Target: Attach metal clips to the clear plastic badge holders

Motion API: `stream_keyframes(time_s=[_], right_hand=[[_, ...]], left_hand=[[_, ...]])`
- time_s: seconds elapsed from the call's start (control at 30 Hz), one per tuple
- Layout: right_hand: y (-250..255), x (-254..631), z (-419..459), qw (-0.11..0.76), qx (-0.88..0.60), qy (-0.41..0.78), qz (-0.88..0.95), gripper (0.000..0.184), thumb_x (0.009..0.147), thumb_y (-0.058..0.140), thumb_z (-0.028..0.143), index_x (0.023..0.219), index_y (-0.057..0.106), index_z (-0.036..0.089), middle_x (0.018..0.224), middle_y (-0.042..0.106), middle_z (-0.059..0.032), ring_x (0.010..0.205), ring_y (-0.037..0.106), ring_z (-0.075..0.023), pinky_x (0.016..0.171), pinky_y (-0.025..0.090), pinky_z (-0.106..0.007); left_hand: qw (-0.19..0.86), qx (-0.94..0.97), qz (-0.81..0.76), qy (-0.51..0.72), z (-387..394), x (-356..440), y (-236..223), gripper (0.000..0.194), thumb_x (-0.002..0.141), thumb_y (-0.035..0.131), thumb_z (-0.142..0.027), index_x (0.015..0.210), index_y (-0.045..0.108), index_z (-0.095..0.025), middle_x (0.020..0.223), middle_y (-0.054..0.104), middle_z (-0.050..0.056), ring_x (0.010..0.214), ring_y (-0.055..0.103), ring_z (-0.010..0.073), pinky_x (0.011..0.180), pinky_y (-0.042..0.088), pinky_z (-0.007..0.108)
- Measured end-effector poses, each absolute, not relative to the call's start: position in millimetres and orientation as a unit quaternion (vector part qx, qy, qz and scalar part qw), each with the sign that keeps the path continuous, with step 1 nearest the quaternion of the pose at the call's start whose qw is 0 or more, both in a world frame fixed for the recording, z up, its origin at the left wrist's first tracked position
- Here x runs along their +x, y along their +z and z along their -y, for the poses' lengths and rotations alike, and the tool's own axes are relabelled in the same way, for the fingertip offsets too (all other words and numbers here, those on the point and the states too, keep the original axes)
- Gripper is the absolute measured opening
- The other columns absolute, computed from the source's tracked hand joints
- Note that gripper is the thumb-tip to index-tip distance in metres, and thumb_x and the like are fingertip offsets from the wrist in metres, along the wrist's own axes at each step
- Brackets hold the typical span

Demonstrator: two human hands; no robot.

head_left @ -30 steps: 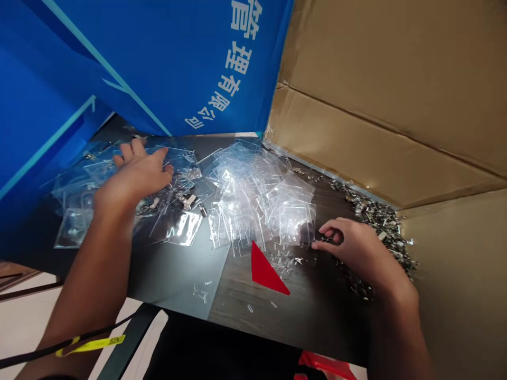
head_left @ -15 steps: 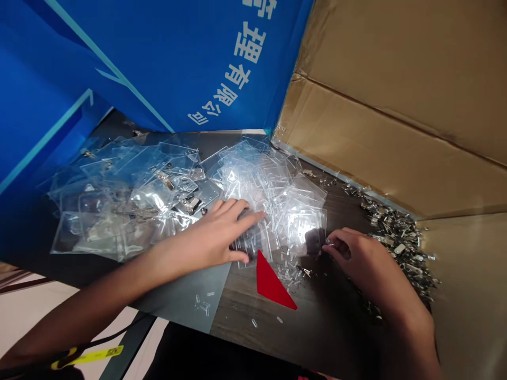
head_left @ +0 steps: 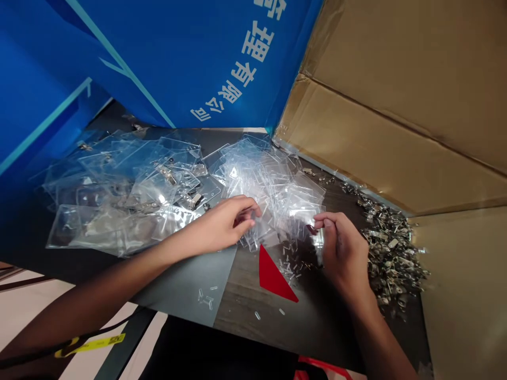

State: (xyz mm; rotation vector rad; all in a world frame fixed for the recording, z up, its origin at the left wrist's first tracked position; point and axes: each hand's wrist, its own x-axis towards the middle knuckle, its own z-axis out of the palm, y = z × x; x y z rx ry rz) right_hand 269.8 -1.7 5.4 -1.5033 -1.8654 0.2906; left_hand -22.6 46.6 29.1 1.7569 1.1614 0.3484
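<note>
My left hand (head_left: 233, 221) hovers at the near edge of a pile of clear plastic badge sleeves (head_left: 253, 169). Its fingers are half curled, the thumb stands apart from them, and I see nothing held between. My right hand (head_left: 344, 245) has thumb and forefinger closed at the edge of a clear badge sleeve (head_left: 303, 215) on the pile's right side; part of the sleeve is hidden behind the fingers. Small clear plastic strips (head_left: 289, 269) lie scattered between the hands, beside a red triangular piece (head_left: 273, 277).
More clear sleeves with metal clips (head_left: 114, 200) cover the table's left side. Loose metal clips (head_left: 392, 248) are heaped at the right, against a cardboard wall (head_left: 396, 105). A blue printed panel (head_left: 158, 58) stands behind. The dark table's front edge (head_left: 253, 338) runs near my body.
My left hand has lifted off the sleeves and curled its fingers. My right hand has moved slightly left and up, and the sleeve at its fingers has shifted. The view has tilted a little.
</note>
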Motion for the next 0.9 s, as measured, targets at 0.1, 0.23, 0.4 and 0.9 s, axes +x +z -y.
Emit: stream_keyframes(time_s=[0.1, 0.23, 0.4, 0.9], right_hand=[[-4, 258, 8, 0.368, -0.564, 0.145, 0.725, 0.029, 0.109, 0.043, 0.012, 0.112, 0.070, 0.022, 0.081, 0.068, 0.0006, 0.072, 0.067, -0.0176, 0.073, 0.054, -0.030], [-2, 244, 19, 0.353, -0.523, 0.192, 0.751, 0.021, 0.110, 0.049, 0.018, 0.114, 0.069, 0.022, 0.091, 0.072, -0.0044, 0.082, 0.070, -0.0207, 0.079, 0.056, -0.034], [3, 233, 33, 0.359, -0.488, 0.310, 0.733, 0.018, 0.110, 0.059, 0.028, 0.125, 0.069, 0.023, 0.101, 0.074, -0.0060, 0.084, 0.072, -0.0204, 0.077, 0.061, -0.034], [-14, 221, 32, 0.485, -0.482, 0.417, 0.599, 0.006, 0.092, 0.082, 0.025, 0.092, 0.076, 0.024, 0.090, 0.078, -0.0036, 0.080, 0.077, -0.0182, 0.076, 0.069, -0.034]], left_hand=[[0.582, 0.645, -0.438, 0.231, -51, -20, 29, 0.016, 0.100, 0.067, -0.034, 0.101, 0.067, -0.017, 0.087, 0.068, 0.004, 0.075, 0.066, 0.0184, 0.070, 0.053, 0.031], [0.669, 0.539, -0.395, 0.326, -48, -12, 18, 0.023, 0.096, 0.079, -0.035, 0.098, 0.065, -0.016, 0.086, 0.073, 0.004, 0.071, 0.070, 0.0158, 0.071, 0.059, 0.030], [0.702, 0.500, -0.350, 0.368, -37, 1, 7, 0.022, 0.094, 0.083, -0.029, 0.100, 0.066, -0.016, 0.087, 0.075, 0.005, 0.073, 0.072, 0.0148, 0.069, 0.060, 0.028], [0.752, 0.397, -0.314, 0.421, -16, 15, 4, 0.023, 0.095, 0.073, -0.023, 0.118, 0.073, -0.017, 0.125, 0.072, 0.012, 0.112, 0.074, 0.0253, 0.103, 0.060, 0.044]])
